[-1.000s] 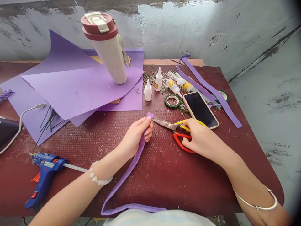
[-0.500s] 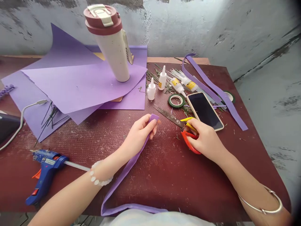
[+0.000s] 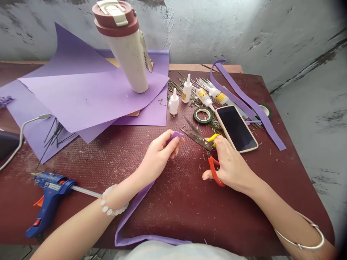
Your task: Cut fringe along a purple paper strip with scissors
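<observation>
Since the earlier frames the scissors (image 3: pixel 202 142) have been lifted off the surface (image 3: pixel 189 202) and their blades opened, tips now just beside the end of the strip (image 3: pixel 176 136). The right hand (image 3: pixel 230 164) is closed through the red and yellow handles, fingers clenched on them. The left hand (image 3: pixel 158 153) pinches the strip's end between thumb and fingers; the rest of the strip runs back under the wrist and loops along the near edge of the surface.

A risk is judged here: the open blades point toward the left fingertips (image 3: pixel 173 151), which lie very close to the strip's end, so a hasty closing could nick them. The limp strip could also fold between the blades and be cut crooked if it is not held taut.

Of containers, a tumbler (image 3: pixel 124 47) is seen standing lidded on the purple sheets (image 3: pixel 81 97); its contents are hidden. Two small glue bottles (image 3: pixel 174 103) stand capped beside the sheets, and two more lie among the stems; whether they are full cannot be told. A tape roll (image 3: pixel 202 115), a phone (image 3: pixel 235 128) and a glue gun (image 3: pixel 47 195) also lie on the surface.
</observation>
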The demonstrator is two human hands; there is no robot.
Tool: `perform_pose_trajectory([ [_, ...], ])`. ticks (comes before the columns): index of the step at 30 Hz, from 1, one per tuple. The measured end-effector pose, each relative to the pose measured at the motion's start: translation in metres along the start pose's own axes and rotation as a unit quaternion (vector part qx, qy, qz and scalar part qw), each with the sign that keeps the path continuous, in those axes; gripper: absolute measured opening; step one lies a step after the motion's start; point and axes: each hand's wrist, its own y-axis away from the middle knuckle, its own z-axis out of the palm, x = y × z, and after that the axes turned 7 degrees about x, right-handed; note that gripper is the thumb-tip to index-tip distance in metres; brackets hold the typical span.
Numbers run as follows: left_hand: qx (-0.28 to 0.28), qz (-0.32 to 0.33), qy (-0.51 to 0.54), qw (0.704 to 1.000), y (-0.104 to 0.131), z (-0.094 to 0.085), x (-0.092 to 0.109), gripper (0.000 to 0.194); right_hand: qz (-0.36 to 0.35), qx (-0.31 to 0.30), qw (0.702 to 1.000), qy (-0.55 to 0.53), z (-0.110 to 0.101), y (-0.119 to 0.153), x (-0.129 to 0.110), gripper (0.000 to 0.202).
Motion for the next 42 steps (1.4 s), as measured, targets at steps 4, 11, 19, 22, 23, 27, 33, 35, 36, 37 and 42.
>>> perform_pose_trajectory([
  [4, -0.001, 0.017, -0.007, 1.0, 0.002, 0.0, 0.002, 0.022, 0.009, -0.016, 0.999, -0.036, -0.008, -0.004, -0.001, 0.046],
  [11, -0.019, 0.005, -0.03, 0.999, 0.006, -0.001, 0.004, 0.031, -0.054, -0.01, 0.998, -0.003, -0.009, -0.003, -0.001, 0.027],
  [19, -0.055, 0.043, -0.077, 0.995, 0.009, 0.002, 0.001, 0.02, -0.073, 0.004, 0.997, 0.005, -0.011, -0.002, -0.004, 0.022],
  [22, -0.068, 0.059, -0.08, 0.993, 0.009, 0.004, 0.002, 0.022, -0.081, 0.003, 0.997, 0.008, -0.012, -0.001, -0.003, 0.021],
  [23, -0.069, 0.059, -0.084, 0.992, 0.009, 0.005, 0.003, 0.022, -0.083, 0.001, 0.997, 0.009, -0.012, 0.0, -0.002, 0.021],
  [27, -0.07, 0.054, -0.092, 0.992, 0.01, 0.005, 0.004, 0.025, -0.084, -0.006, 0.996, 0.018, -0.012, 0.001, 0.0, 0.02],
  [33, -0.072, 0.039, -0.086, 0.993, 0.011, 0.006, 0.004, 0.027, -0.072, -0.032, 0.996, 0.032, -0.012, 0.003, 0.001, 0.018],
  [35, -0.071, 0.042, -0.087, 0.993, 0.01, 0.005, 0.003, 0.027, -0.069, -0.04, 0.996, 0.035, -0.012, 0.004, 0.002, 0.018],
  [36, -0.071, 0.042, -0.088, 0.993, 0.01, 0.005, 0.003, 0.026, -0.068, -0.043, 0.996, 0.036, -0.012, 0.004, 0.002, 0.018],
  [37, -0.069, 0.041, -0.088, 0.993, 0.01, 0.005, 0.003, 0.026, -0.067, -0.046, 0.996, 0.037, -0.012, 0.004, 0.003, 0.018],
  [42, -0.069, 0.042, -0.089, 0.993, 0.01, 0.005, 0.004, 0.027, -0.065, -0.056, 0.996, 0.036, -0.012, 0.005, 0.003, 0.017],
])
